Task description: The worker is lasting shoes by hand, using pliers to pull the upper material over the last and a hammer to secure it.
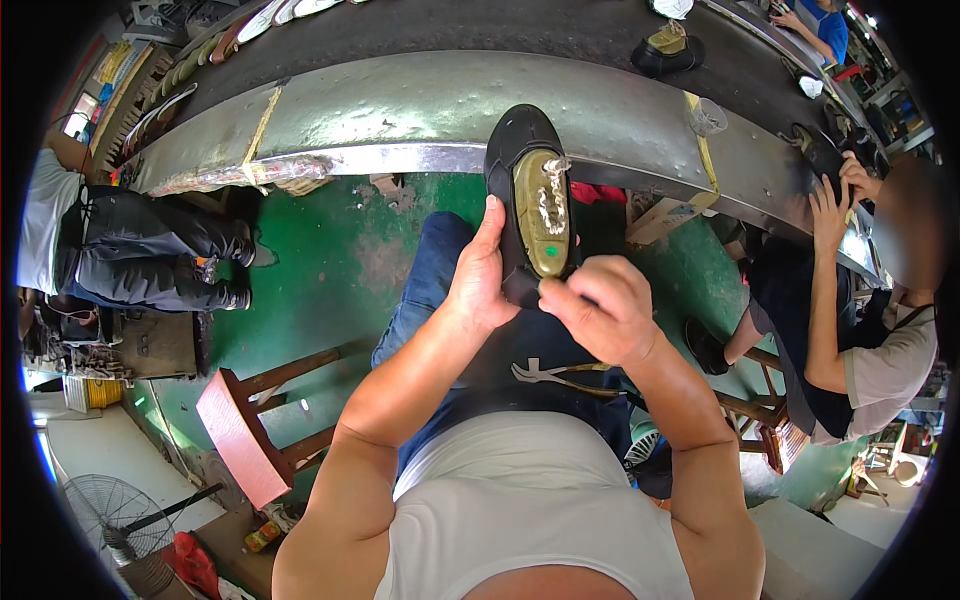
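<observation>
A black shoe (521, 135) is held up in front of me, toe pointing away, overlapping the metal edge of the bench. In its opening sits an olive piece (530, 215) with white cord threaded through it and a green dot near the heel end. My left hand (478, 275) grips the shoe along its left side, thumb laid on the upper. At the heel, the fingers of my right hand (608, 310) are curled, thumb and forefinger pinching the black heel edge. Across my lap lie metal pincers (560, 377) with yellowish handles.
A dark conveyor belt (420, 30) runs behind the metal ledge (380, 100), carrying another black shoe (668, 55). One person (865, 370) works at the right; another (130, 250) is at the left. A wooden stool (245, 435) and a fan (115, 510) stand at lower left.
</observation>
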The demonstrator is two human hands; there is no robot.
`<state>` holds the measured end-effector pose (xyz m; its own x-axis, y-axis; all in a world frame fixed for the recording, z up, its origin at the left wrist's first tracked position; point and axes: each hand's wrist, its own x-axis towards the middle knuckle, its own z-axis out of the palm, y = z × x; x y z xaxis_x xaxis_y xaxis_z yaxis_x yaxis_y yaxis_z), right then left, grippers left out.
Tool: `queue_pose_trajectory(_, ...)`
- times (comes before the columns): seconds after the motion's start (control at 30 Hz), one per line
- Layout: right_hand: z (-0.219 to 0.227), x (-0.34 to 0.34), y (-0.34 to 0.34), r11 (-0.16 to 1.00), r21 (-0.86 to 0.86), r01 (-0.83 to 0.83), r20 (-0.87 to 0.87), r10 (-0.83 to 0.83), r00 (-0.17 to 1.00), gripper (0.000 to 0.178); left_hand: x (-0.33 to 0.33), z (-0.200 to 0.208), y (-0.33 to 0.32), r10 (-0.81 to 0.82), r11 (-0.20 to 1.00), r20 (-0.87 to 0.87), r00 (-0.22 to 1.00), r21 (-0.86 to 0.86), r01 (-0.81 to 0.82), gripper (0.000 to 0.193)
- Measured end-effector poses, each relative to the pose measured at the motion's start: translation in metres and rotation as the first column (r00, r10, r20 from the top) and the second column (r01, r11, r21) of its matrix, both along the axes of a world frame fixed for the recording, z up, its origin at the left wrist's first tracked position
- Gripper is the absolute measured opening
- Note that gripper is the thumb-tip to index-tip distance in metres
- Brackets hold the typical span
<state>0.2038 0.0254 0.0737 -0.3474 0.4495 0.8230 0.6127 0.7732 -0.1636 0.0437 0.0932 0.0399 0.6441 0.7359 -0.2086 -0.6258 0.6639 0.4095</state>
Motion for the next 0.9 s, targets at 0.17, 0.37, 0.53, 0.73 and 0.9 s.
queue_pose_trajectory(0.17, -0.017, 0.002, 0.000, 0.996, -0.080, 0.050, -0.194, -0.065, 0.979, 0.059, 0.005, -0.001, -0.004, -0.023, 1.000, 0.000, 1.000, -0.008, 0.023, 0.070)
queue_pose_trajectory(0.37, -0.025, 0.004, 0.017, 0.714, -0.640, -0.283, -0.589, -0.220, 0.777, 0.107, 0.022, -0.011, 0.007, 0.006, 0.984, -0.155, 0.988, 0.175, 0.021, 0.076)
queue_pose_trajectory(0.53, 0.006, 0.058, 0.109, 0.561, -0.168, -0.811, -0.829, -0.525, -0.192, 0.046, 0.007, -0.001, 0.043, -0.009, 0.948, -0.338, 0.941, 0.295, 0.116, 0.076)
queue_pose_trajectory(0.73, -0.021, 0.162, 0.326, 0.853, -0.511, 0.109, -0.778, -0.513, 0.364, 0.054, -0.036, -0.031, 0.066, -0.155, 0.934, -0.488, 0.859, 0.210, 0.288, 0.054)
queue_pose_trajectory(0.9, -0.085, 0.163, 0.365, 0.652, -0.561, 0.511, -0.317, -0.739, 0.595, 0.041, -0.090, -0.036, 0.088, -0.141, 0.935, -0.583, 0.800, 0.187, 0.301, 0.049)
